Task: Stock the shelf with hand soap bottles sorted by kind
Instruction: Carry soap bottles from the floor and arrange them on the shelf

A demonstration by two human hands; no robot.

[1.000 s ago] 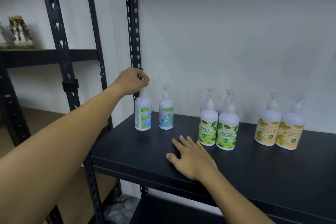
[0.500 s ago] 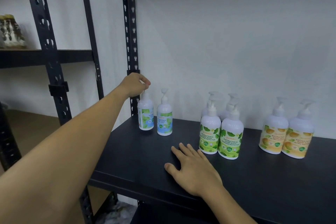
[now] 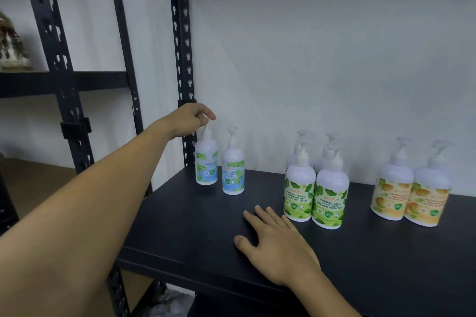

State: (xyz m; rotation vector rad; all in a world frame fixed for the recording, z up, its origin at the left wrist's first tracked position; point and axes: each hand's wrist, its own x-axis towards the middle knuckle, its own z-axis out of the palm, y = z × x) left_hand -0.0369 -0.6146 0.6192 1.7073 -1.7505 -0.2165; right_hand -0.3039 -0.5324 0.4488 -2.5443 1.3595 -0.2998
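My left hand (image 3: pixel 189 118) pinches the pump head of a blue-and-green labelled soap bottle (image 3: pixel 206 162) standing at the back left of the black shelf (image 3: pixel 180 226). A second bottle of that kind (image 3: pixel 233 171) stands just right of it. Several green-labelled bottles (image 3: pixel 315 188) are grouped in the middle, two in front and two behind. Two orange-labelled bottles (image 3: pixel 409 188) stand at the right. My right hand (image 3: pixel 277 244) rests flat on the shelf in front of the green group, fingers spread.
A black perforated upright (image 3: pixel 184 59) rises just behind my left hand. A neighbouring rack (image 3: pixel 64 82) at the left carries a blurred object (image 3: pixel 11 46). A white wall backs the shelf. A lower shelf lies below.
The view has tilted and drifted a little. My left hand has stayed on the pump of the leftmost bottle, and my right hand has stayed flat on the shelf.
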